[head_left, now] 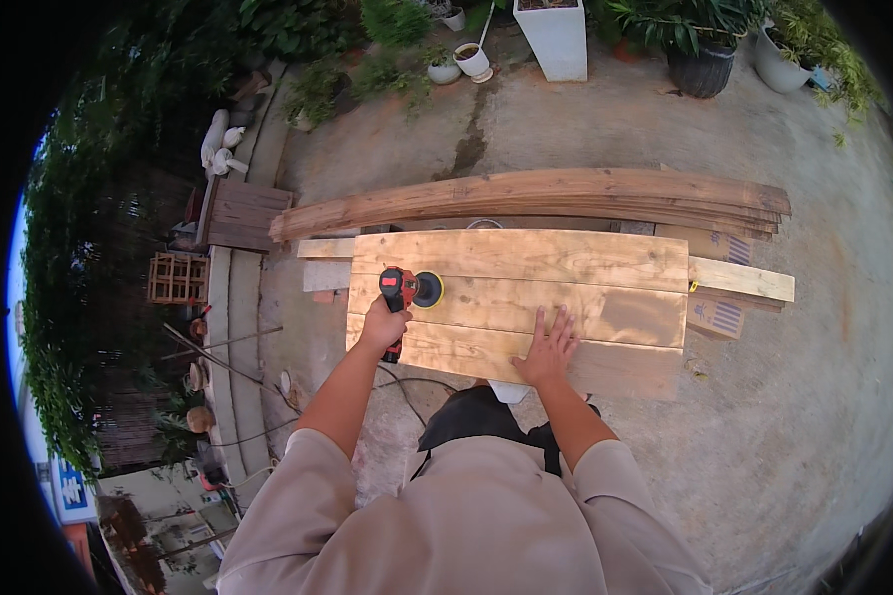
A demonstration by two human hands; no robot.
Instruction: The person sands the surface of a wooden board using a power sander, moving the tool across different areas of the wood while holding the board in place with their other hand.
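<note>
My left hand (384, 325) is wrapped round the grip of a red and black cordless drill (397, 286). A round black pad with a yellow rim (430, 290) is fitted at its front, at the left part of a wooden panel (526, 260). Whether the pad presses on the wood I cannot tell. The panel is made of several pale boards side by side. My right hand (548, 349) lies flat on the panel near its front edge, fingers spread and holding nothing. A darker brown patch (633, 315) shows on the wood to its right.
Behind the panel lies a stack of long brown planks (536, 193). A cardboard box (716, 315) and a narrow board (754, 279) stick out at right. Black cables (407, 383) run across the concrete floor near my legs. Potted plants, including a white planter (554, 40), stand at the back.
</note>
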